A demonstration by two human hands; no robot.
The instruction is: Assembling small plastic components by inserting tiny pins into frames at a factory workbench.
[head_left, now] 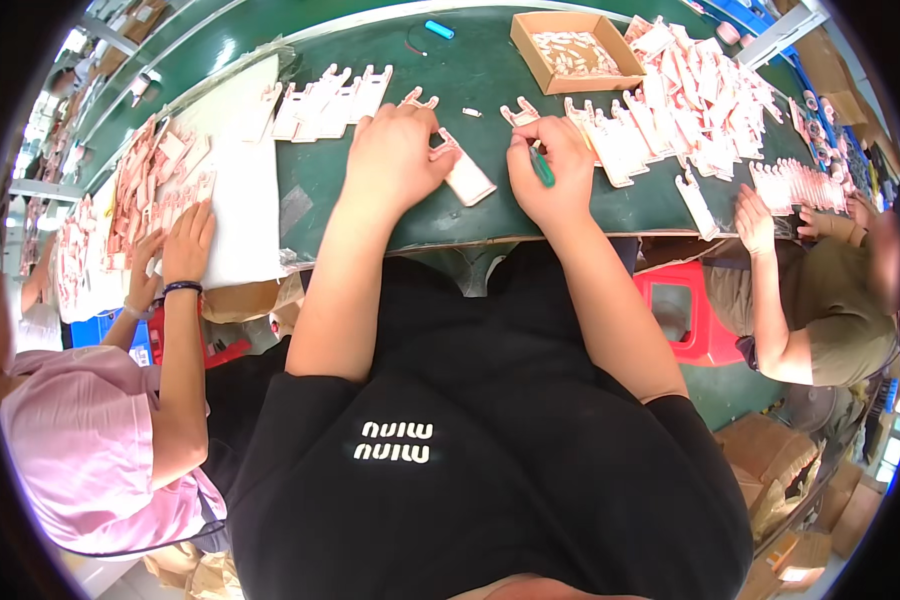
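My left hand (395,155) is closed on a pale pink flat part (472,184), thumb and forefinger at its hooked upper end. The part lies tilted on the green table (440,225). To the right, my right hand (555,180) wraps round a small green-handled tool (541,165); its tip is hidden. Beyond my fingers lie two similar hooked parts, one (420,98) past the left hand and one (519,112) by the right. A tiny pale piece (472,112) sits between them.
Overlapping rows of pink parts flank my hands, left (315,105) and right (610,140). Behind the right row rises a large heap (705,95), beside a cardboard box (532,62) of small pieces. A blue cylinder (439,29) lies far back. Co-workers' hands (187,245) (755,220) work at both sides.
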